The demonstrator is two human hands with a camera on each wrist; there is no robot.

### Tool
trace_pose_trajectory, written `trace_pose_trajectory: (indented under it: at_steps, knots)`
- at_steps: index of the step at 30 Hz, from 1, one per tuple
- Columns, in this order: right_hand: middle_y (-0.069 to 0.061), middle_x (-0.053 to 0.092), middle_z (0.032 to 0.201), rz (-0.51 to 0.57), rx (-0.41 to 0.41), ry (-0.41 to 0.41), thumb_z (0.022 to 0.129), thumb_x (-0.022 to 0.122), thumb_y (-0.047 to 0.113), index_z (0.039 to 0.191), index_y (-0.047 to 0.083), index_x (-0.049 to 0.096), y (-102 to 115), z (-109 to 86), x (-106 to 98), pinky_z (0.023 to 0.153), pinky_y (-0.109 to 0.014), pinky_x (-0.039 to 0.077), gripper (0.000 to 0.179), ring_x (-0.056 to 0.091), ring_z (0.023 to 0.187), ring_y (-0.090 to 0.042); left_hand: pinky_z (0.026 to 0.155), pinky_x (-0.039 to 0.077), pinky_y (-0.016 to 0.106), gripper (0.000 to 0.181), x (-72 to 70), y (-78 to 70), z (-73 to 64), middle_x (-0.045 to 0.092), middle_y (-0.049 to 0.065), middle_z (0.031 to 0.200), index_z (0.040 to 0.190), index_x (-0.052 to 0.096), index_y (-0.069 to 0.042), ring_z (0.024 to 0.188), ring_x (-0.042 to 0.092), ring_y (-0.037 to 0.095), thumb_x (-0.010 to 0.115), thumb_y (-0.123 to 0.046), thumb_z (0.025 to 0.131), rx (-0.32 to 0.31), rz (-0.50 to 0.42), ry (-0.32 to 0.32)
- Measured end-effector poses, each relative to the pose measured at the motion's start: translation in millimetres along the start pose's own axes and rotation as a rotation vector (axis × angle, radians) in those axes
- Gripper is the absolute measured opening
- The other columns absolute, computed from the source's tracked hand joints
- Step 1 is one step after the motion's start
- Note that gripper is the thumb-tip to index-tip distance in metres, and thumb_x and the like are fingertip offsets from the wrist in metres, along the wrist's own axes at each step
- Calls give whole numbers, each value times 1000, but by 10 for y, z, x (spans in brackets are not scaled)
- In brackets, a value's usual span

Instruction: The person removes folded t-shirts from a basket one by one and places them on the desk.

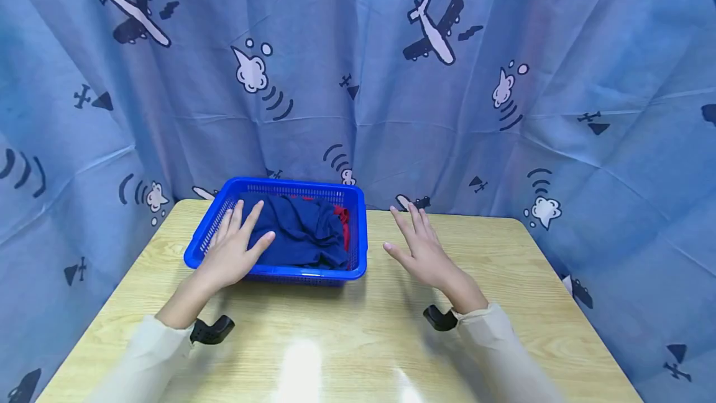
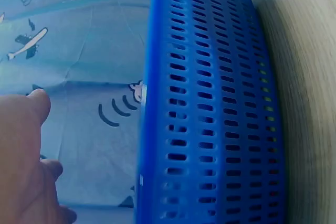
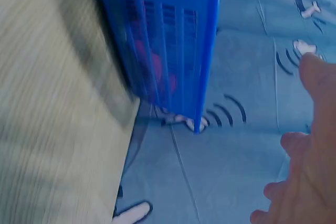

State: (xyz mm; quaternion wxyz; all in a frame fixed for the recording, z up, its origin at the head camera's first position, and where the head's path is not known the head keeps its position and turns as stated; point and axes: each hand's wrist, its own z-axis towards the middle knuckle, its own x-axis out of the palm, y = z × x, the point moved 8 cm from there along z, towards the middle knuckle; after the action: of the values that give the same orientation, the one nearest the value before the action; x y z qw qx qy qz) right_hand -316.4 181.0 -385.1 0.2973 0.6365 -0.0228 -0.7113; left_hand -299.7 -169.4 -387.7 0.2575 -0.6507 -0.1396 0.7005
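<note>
A blue plastic basket [image 1: 362, 229] with slotted sides stands at the back left of the table. Inside lie a crumpled navy cloth [image 1: 296, 229] and, showing at its right and back, a red cloth [image 1: 343, 216]. My left hand [image 1: 229, 257], fingers spread, hovers over the basket's front left corner and holds nothing. To the right of the basket, my right hand [image 1: 422, 254] is raised above the table with its fingers apart and nothing in them. In the left wrist view the basket's slotted wall [image 2: 210, 103] fills the middle, with the left hand [image 2: 26, 166] beside its rim.
The light wooden table [image 1: 391, 328] has its back edge close to a blue curtain [image 1: 358, 79] printed with airplanes and clouds. The curtain also hangs along both sides. A dark wrist strap piece [image 1: 212, 330] juts out below the left hand, another [image 1: 440, 318] below the right.
</note>
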Motion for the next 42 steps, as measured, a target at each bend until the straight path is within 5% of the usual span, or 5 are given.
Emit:
trace_pose_trajectory:
  at_steps: [10,17,23,32,42]
  knots:
    - [-13,2,172,173,-54,172,105,47,47,164,32,11,316,263,95,117,-77,10,71,-3,157,-44,116,1,78,78,-139,175,257,-5,34,166,163,5,-6,153,-7,54,34,-52,107,1,-199,166]
    - [-9,-1,173,485,-69,301,110,35,39,165,22,1,454,514,156,125,-64,11,67,1,159,-36,119,0,73,82,-84,357,423,-10,27,168,163,-7,-9,154,-10,51,25,-59,106,-94,-339,331]
    - [-7,4,173,639,79,403,109,30,50,164,31,1,536,677,315,126,-60,13,65,7,159,-32,120,4,73,79,-83,440,514,-17,24,167,161,-15,-10,153,-12,50,19,-56,108,-147,-429,411]
    - [-19,5,171,1020,317,413,111,29,40,163,9,2,620,959,742,129,-52,6,67,3,159,-36,120,14,71,80,-1,528,636,-16,27,166,160,-20,-14,154,-8,51,21,-57,107,-248,-488,486]
    - [-15,4,172,1021,534,424,106,49,39,164,18,4,616,1054,1057,127,-57,18,77,10,157,-43,114,38,62,80,6,808,623,11,36,163,161,-11,-5,149,19,56,28,-50,108,-354,-528,503]
